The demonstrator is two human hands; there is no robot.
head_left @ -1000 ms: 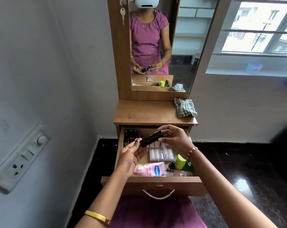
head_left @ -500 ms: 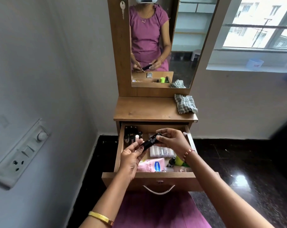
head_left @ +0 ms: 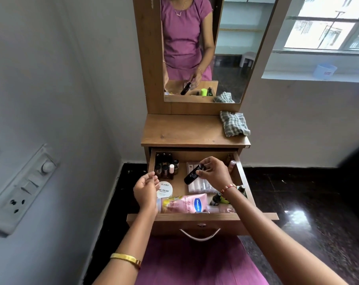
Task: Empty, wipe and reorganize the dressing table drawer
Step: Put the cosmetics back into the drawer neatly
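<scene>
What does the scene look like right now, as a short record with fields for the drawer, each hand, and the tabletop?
drawer: pulled open, still full
right hand: pinches a black tube above the drawer
left hand: holds nothing, fingers loosely curled, near the drawer's left wall
inside drawer: small dark bottles back left, round nail polish remover tub, pink lotion tube at the front
tabletop: checked cloth at the right rear
</scene>
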